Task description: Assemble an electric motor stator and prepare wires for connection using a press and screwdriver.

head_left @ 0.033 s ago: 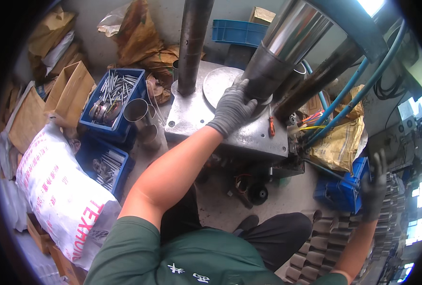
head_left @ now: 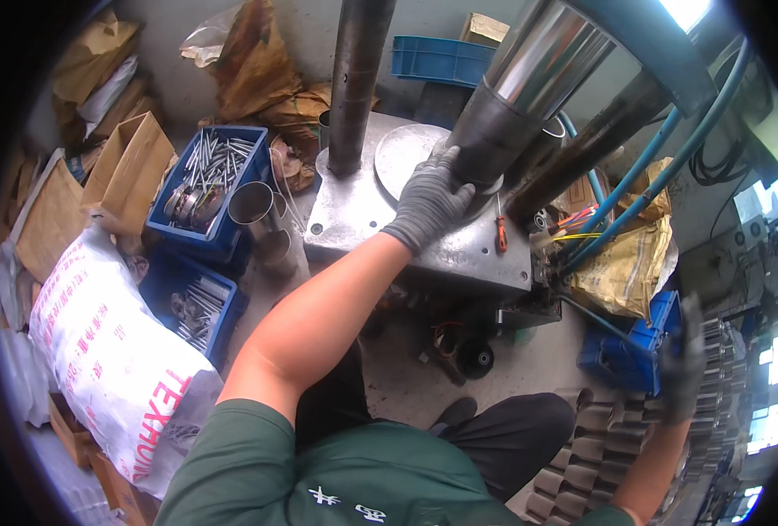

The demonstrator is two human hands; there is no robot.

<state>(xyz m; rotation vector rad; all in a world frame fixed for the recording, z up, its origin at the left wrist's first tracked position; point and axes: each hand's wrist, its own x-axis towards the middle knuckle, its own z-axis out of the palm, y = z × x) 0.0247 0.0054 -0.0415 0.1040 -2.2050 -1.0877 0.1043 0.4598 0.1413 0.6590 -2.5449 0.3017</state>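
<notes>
My left hand (head_left: 430, 203), in a grey knit glove, grips the lower side of a dark metal cylinder (head_left: 492, 131), its thumb apart from its fingers. The cylinder sits below a shiny press ram (head_left: 551, 57) and above the steel press table (head_left: 345, 206). A round plate (head_left: 397, 158) lies on the table just left of it. Close to the hand, an orange-handled screwdriver (head_left: 501, 235) rests on the table. My right hand (head_left: 689, 364), also gloved, is in the air at the right, beside a blue crate (head_left: 625, 355). Motion smears its fingers and nothing held can be made out.
Dark press columns (head_left: 358, 88) rise from the table; blue hoses (head_left: 678, 167) run down its right side. At left are blue bins of metal rods (head_left: 213, 162), metal tubes (head_left: 253, 206) and a white sack (head_left: 117, 351). Rows of metal sleeves (head_left: 582, 451) stand at the lower right.
My right hand has shifted slightly and its fingers are more blurred. The left hand, the cylinder and the press have not visibly moved.
</notes>
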